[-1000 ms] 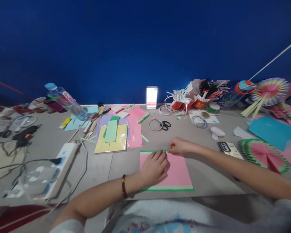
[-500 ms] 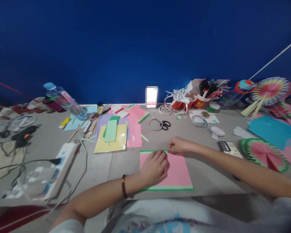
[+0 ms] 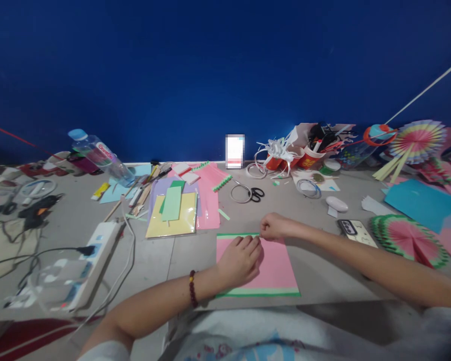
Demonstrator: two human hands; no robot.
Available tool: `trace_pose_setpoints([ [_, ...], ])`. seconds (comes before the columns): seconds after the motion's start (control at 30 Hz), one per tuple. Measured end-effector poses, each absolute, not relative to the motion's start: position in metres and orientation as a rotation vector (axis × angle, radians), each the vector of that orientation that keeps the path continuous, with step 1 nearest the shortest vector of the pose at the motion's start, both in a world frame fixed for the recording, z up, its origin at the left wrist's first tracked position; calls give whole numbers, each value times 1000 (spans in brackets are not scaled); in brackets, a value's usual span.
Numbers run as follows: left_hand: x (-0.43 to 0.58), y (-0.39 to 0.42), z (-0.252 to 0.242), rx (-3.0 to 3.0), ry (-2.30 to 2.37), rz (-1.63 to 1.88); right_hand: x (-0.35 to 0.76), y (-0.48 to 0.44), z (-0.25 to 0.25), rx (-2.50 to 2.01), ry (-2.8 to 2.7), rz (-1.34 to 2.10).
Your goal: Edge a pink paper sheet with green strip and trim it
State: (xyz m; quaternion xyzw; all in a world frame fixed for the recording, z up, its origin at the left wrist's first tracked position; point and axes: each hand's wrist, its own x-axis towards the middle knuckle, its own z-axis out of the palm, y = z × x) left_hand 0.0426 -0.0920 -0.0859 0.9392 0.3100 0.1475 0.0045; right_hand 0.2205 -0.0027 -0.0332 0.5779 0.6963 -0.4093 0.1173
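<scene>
A pink paper sheet (image 3: 276, 268) with green strips along its near and far edges lies on the grey table in front of me. My left hand (image 3: 239, 261) rests on the sheet, fingers curled and pressing near the far green edge. My right hand (image 3: 275, 226) is closed in a pinch at the far edge of the sheet, on the green strip (image 3: 236, 234). A beaded bracelet (image 3: 192, 288) circles my left wrist.
Left lie a power strip (image 3: 86, 263) with cables, a glue gun (image 3: 35, 210) and a tipped water bottle (image 3: 99, 155). Stacked coloured papers (image 3: 175, 208) and scissors (image 3: 255, 193) lie beyond. A phone (image 3: 355, 230), paper fans (image 3: 409, 240) and red cups (image 3: 308, 158) sit right.
Almost nothing has moved. My left fingers have shifted slightly along the far edge of the pink sheet; my right hand keeps its pinch in the same spot.
</scene>
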Motion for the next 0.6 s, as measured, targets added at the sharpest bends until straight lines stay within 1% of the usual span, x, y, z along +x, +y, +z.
trace_pose_setpoints([
  [0.13, 42, -86, -76, 2963, 910, 281, 221, -3, -35, 1688, 2043, -1206],
  [0.23, 43, -82, -69, 2960, 846, 218, 223, -3, -37, 1692, 2046, -1226],
  [0.43, 42, -80, -68, 2983, 821, 179, 227, -3, -38, 1673, 2028, -1314],
  [0.6, 40, -83, -70, 3009, 819, 215, 230, -1, -43, 1643, 2048, -1345],
])
